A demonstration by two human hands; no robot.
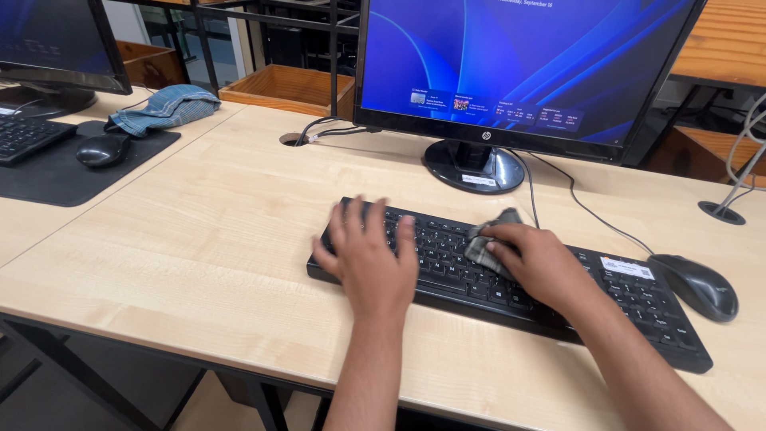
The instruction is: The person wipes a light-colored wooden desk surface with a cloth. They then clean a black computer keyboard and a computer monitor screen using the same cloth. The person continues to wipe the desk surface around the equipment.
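A black keyboard [638,307] lies on the light wooden desk [199,239] in front of a monitor [519,64] with a blue screen. My left hand [369,259] rests flat on the keyboard's left end, fingers spread. My right hand [538,263] is closed on a grey cloth [487,239] and presses it onto the keys near the keyboard's middle. Part of the cloth sticks out past my fingers toward the monitor stand [473,166].
A black mouse [696,286] sits right of the keyboard, its cable running back. At the left stand a second monitor [56,40], keyboard [24,136], mouse [101,149] on a dark mat, and a folded blue cloth [166,108]. A cable hole [294,139] is behind.
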